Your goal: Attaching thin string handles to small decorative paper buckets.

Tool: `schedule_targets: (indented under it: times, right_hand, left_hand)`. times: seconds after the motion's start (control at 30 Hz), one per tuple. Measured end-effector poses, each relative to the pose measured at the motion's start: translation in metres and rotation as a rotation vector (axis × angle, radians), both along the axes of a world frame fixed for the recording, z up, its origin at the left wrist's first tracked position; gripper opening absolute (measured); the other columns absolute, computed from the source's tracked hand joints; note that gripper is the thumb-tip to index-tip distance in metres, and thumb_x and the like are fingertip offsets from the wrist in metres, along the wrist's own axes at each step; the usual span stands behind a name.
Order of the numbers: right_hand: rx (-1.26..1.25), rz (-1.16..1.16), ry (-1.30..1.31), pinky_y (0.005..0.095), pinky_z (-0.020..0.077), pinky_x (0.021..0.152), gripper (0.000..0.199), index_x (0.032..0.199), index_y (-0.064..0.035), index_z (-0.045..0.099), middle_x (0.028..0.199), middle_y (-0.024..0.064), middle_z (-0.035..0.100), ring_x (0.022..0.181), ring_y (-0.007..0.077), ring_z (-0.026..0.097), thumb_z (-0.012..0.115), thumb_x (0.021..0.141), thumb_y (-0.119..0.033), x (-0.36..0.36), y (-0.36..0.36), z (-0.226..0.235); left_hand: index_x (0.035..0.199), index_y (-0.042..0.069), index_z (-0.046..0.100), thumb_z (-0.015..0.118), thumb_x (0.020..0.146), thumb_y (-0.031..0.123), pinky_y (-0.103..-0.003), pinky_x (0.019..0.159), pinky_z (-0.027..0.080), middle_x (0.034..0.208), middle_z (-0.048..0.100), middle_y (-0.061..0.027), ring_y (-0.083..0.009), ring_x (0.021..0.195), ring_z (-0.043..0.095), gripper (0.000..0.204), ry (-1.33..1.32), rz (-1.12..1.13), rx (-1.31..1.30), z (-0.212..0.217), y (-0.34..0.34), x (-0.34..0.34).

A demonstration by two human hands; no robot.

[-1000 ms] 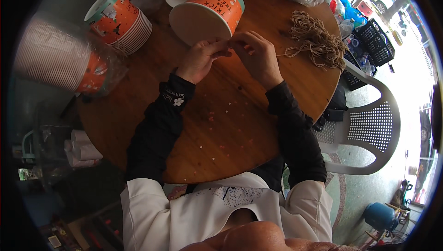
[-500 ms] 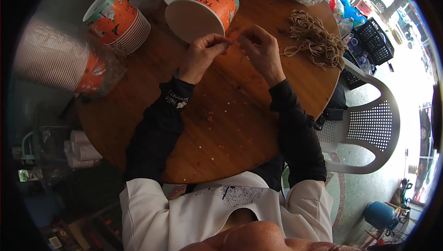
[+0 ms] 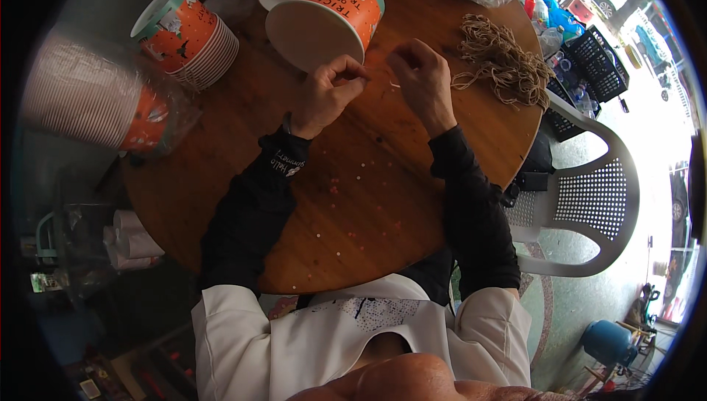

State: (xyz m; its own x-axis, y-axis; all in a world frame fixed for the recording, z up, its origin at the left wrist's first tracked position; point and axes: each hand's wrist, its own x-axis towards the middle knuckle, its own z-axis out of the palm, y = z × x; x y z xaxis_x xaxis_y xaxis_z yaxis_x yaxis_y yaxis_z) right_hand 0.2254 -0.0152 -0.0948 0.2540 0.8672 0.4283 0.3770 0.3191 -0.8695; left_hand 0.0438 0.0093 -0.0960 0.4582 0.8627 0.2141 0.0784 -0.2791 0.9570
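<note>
Above the far middle of the round table, my left hand (image 3: 330, 95) pinches thumb and forefinger together. Anything between those tips is too small to make out. My right hand (image 3: 427, 81) is beside it, fingers curled in and thumb against them, a short gap away. A thin pale strand (image 3: 395, 85) shows below the right fingertips; whether it is held, I cannot tell. Just beyond my left hand lies an orange printed paper bucket (image 3: 353, 5), its round white end towards me. To the right of my right hand sits a loose heap of tan twine (image 3: 501, 58).
Stacks of orange buckets (image 3: 193, 40), some wrapped in clear plastic, stand at the left and far side. Small pale and pink specks dot the wooden tabletop (image 3: 361, 132). A grey plastic chair (image 3: 626, 206) and black crates (image 3: 598, 66) are at the right.
My hands have drawn slightly apart, the right shifting a little to the right. The left wrist has moved slightly right and nearer. The buckets and twine look unmoved.
</note>
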Motion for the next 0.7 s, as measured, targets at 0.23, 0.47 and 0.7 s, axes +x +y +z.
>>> schedule_targets:
  times: [0.23, 0.47, 0.7]
  right_hand:
    - [0.137, 0.087, -0.049, 0.0316, 0.0511, 0.066, 0.01, 0.09, -0.0029, 0.066, 0.083, 0.01, 0.065, 0.072, 0.0206, 0.064, 0.064, 0.084, -0.011, 0.002, 0.0, 0.003]
    - [0.15, 0.14, -0.094, 0.0322, 0.0503, 0.065, 0.01, 0.089, -0.0044, 0.068, 0.084, 0.0088, 0.061, 0.07, 0.0213, 0.062, 0.067, 0.08, -0.009, -0.007, -0.006, 0.006]
    - [0.032, 0.095, -0.004, 0.0313, 0.0492, 0.063, 0.011, 0.091, -0.0027, 0.067, 0.08, 0.0096, 0.063, 0.067, 0.0161, 0.06, 0.067, 0.083, -0.01, -0.007, -0.006, 0.005]
  left_hand:
    - [0.1, 0.004, 0.066, 0.062, 0.089, 0.01, -0.022, 0.07, 0.047, 0.087, 0.063, 0.0007, -0.0066, 0.081, 0.057, 0.013, 0.0, 0.078, 0.21, 0.002, -0.006, 0.009]
    - [0.1, 0.001, 0.067, 0.065, 0.091, 0.013, -0.022, 0.065, 0.047, 0.08, 0.064, -0.0002, -0.0055, 0.073, 0.058, 0.015, -0.059, 0.05, 0.136, -0.004, -0.002, 0.012]
    - [0.097, 0.0, 0.068, 0.063, 0.093, 0.011, -0.021, 0.062, 0.045, 0.075, 0.064, 0.0008, -0.0042, 0.071, 0.057, 0.013, -0.03, 0.058, 0.064, -0.006, -0.002, 0.013]
